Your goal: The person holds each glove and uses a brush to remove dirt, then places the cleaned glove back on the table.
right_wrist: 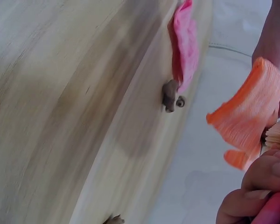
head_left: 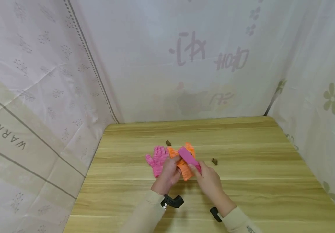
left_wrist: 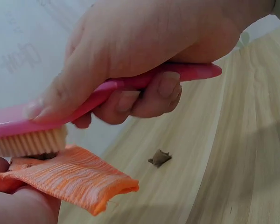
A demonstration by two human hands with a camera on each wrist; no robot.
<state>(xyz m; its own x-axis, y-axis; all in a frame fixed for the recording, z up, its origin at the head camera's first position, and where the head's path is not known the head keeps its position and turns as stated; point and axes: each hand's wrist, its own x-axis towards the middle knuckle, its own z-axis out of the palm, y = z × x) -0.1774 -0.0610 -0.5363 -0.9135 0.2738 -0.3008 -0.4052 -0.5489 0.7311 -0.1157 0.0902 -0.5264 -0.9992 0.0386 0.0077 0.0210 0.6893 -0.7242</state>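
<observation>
An orange striped knit glove [head_left: 187, 174] is gripped by my left hand [head_left: 170, 171], held up over the table. My right hand [head_left: 209, 181] has its fingers curled round the handle of a pink brush [head_left: 186, 155]. In the left wrist view the pale bristles [left_wrist: 30, 143] press down on the glove, where a dark brown patch shows beneath them. The right thumb lies along the back of the brush head. Much of my left hand [left_wrist: 25, 207] is cut off in that view.
A pink knit glove [head_left: 158, 158] lies flat on the wooden table [head_left: 243, 139], left of my left hand. One brown lump [head_left: 168, 143] sits behind the gloves and another brown lump [head_left: 214, 161] to the right. Printed curtains [head_left: 155, 64] surround the table's back and sides.
</observation>
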